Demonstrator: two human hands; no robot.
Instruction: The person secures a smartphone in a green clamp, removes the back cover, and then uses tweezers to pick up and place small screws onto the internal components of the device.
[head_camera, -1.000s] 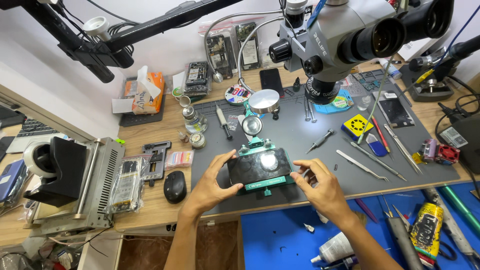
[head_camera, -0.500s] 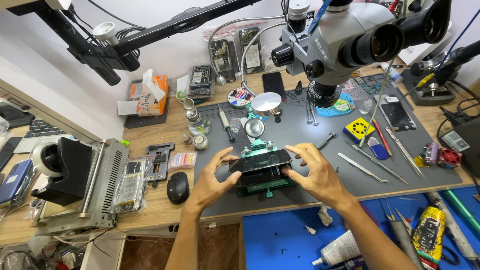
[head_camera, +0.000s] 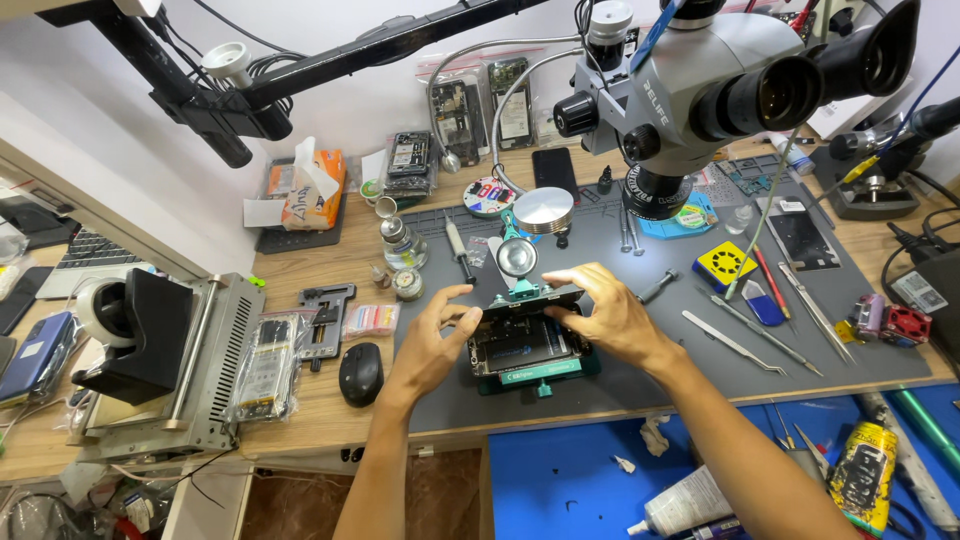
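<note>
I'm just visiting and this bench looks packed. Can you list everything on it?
phone: one, dark, opened, in the holder at mat centre
holder: one, teal, under the phone
mat: one, grey, on the bench
microscope: one, grey, above the mat
tweezers: several, silver, mat right
mouse: one, black, left of the mat
tissue pack: one, orange, back left
machine: one, grey, far left
left hand: one, at the phone's left edge
right hand: one, on the phone's right edge
</note>
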